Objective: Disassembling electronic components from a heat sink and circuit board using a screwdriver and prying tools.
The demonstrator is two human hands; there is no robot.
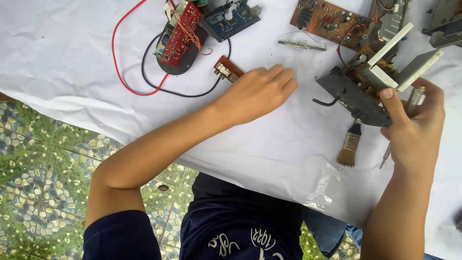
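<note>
- Circuit assembly, dark with white blocks, sits tilted in my right hand near the bench's right edge, thumb pressed on its end.
- Same hand clasps a screwdriver.
- My left hand lies loosely curled, grasping nothing, well left of the assembly, beside a small brown board.
- Paintbrush lies just below the assembly.

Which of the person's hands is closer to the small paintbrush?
Right. The right hand holds a dark circuit assembly just right of the paintbrush; the left hand rests flat, farther left.
</note>
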